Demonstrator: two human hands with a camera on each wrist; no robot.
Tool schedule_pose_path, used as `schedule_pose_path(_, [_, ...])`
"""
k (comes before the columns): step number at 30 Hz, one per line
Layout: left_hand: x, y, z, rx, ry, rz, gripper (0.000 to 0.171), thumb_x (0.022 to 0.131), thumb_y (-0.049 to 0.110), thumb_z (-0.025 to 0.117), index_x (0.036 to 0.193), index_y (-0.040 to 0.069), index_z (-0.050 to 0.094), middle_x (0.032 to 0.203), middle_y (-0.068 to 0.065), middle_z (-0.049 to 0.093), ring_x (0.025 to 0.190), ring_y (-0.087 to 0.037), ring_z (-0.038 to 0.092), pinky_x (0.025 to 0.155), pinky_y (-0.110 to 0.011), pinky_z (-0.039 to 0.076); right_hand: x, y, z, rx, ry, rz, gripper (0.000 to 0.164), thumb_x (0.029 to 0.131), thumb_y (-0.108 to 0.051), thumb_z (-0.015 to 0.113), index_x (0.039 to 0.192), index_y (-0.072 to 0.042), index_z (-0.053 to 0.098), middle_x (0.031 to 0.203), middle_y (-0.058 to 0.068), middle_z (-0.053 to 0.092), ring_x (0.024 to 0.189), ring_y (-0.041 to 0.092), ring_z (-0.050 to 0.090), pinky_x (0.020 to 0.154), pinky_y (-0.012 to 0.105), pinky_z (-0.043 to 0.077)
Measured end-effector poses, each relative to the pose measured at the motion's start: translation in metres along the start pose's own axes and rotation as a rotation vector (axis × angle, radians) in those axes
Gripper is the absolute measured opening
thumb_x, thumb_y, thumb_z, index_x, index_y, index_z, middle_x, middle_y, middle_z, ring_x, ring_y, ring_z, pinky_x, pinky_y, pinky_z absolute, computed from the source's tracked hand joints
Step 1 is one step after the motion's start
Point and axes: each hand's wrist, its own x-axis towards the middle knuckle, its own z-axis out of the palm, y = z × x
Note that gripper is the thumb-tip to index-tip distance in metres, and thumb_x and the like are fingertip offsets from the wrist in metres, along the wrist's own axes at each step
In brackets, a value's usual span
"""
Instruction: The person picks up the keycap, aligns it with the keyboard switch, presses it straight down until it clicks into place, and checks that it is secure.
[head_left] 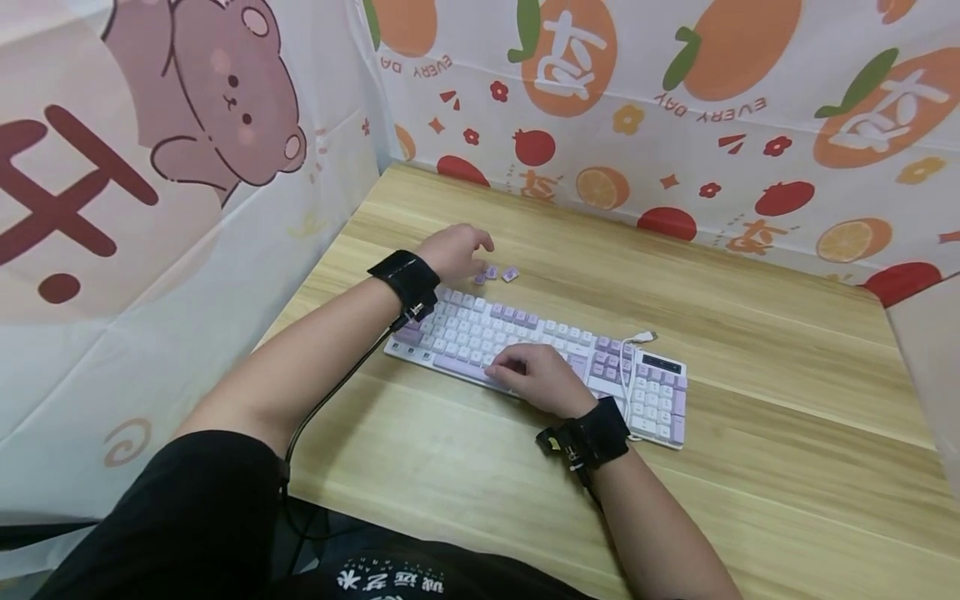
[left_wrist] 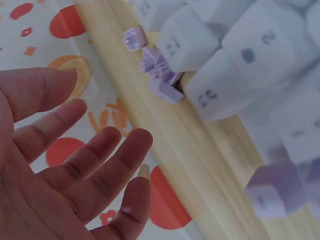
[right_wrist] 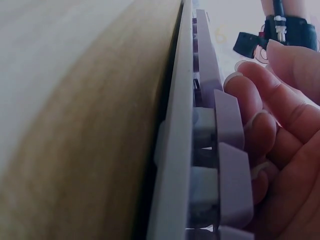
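Note:
A white and purple keyboard (head_left: 480, 337) lies slantwise on the wooden table. Beyond its back edge, a small group of loose purple keycaps (head_left: 510, 274) rests on the wood. My left hand (head_left: 453, 252) is over the back left of the keyboard, beside these keycaps. In the left wrist view, the left hand (left_wrist: 95, 170) has its fingers spread and slightly bent, holding nothing. My right hand (head_left: 543, 379) rests at the keyboard's front, near the space bar. The right wrist view shows the right hand's fingers (right_wrist: 252, 132) loosely curled against the purple keys (right_wrist: 232, 185), with nothing visible in them.
A white cable (head_left: 624, 367) with a plug lies across the keyboard's right part. Printed cloth (head_left: 570, 142) hangs behind the table (head_left: 750, 358) and on the left. Each wrist wears a black strap (head_left: 408, 283) with a camera and lead.

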Motion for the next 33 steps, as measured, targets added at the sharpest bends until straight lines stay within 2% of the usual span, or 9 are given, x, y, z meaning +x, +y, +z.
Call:
schedule_pose_path(5, [0.007,0.001,0.008,0.067,-0.075,-0.039,0.036,0.098,0.018,0.06,0.133,0.013,0.06,0.14,-0.011,0.055,0.128,-0.025,0.049,0.113,-0.043,0.035,0.0,0.0,0.0,-0.002,0.0,-0.011,0.021,0.095,-0.04,0.063,0.088,-0.024,0.074,0.077,-0.013,0.064,0.07,0.009,0.055,0.065,0.028,0.045])
schedule_pose_path(11, [0.012,-0.005,0.015,0.111,-0.132,-0.027,0.037,0.094,0.016,0.062,0.131,0.01,0.063,0.135,-0.011,0.06,0.129,-0.027,0.051,0.113,-0.042,0.035,0.0,0.0,0.0,-0.01,0.006,-0.023,0.02,0.095,-0.039,0.063,0.088,-0.025,0.074,0.077,-0.013,0.063,0.07,0.008,0.055,0.064,0.027,0.045])
schedule_pose_path(17, [0.02,-0.017,0.024,0.077,-0.127,-0.043,0.035,0.094,0.017,0.065,0.128,0.01,0.065,0.131,-0.011,0.062,0.122,-0.026,0.055,0.109,-0.042,0.039,0.0,-0.002,0.0,-0.013,0.005,-0.015,0.019,0.095,-0.039,0.063,0.088,-0.026,0.074,0.078,-0.014,0.064,0.071,0.008,0.055,0.065,0.027,0.045])
schedule_pose_path(21, [0.022,-0.019,0.025,0.069,-0.11,-0.044,0.033,0.091,0.014,0.067,0.123,0.007,0.067,0.125,-0.013,0.064,0.115,-0.026,0.058,0.104,-0.042,0.043,-0.001,-0.003,0.0,-0.009,0.005,-0.016,0.02,0.095,-0.04,0.063,0.088,-0.025,0.074,0.078,-0.013,0.064,0.07,0.009,0.055,0.064,0.027,0.044])
schedule_pose_path(27, [0.017,-0.013,0.023,0.058,-0.088,-0.068,0.023,0.083,0.0,0.07,0.105,0.006,0.074,0.109,-0.009,0.069,0.095,-0.024,0.06,0.09,-0.038,0.049,-0.001,-0.001,0.0,-0.003,0.001,-0.014,0.02,0.095,-0.041,0.063,0.088,-0.026,0.074,0.078,-0.014,0.064,0.07,0.008,0.055,0.064,0.027,0.044])
schedule_pose_path(31, [0.012,-0.008,0.021,0.067,-0.076,-0.075,0.017,0.077,0.0,0.079,0.092,0.007,0.075,0.099,-0.008,0.07,0.088,-0.024,0.06,0.081,-0.035,0.05,-0.001,-0.001,0.0,-0.003,-0.004,-0.01,0.02,0.095,-0.041,0.062,0.089,-0.026,0.074,0.079,-0.014,0.064,0.071,0.009,0.055,0.064,0.027,0.044])
schedule_pose_path(33, [0.009,-0.005,0.02,0.077,-0.067,-0.074,0.013,0.078,0.001,0.079,0.089,0.007,0.075,0.097,-0.008,0.07,0.086,-0.023,0.06,0.079,-0.034,0.049,-0.001,-0.001,0.0,0.0,-0.007,-0.008,0.021,0.095,-0.042,0.062,0.089,-0.025,0.074,0.078,-0.013,0.064,0.07,0.009,0.055,0.064,0.027,0.044])
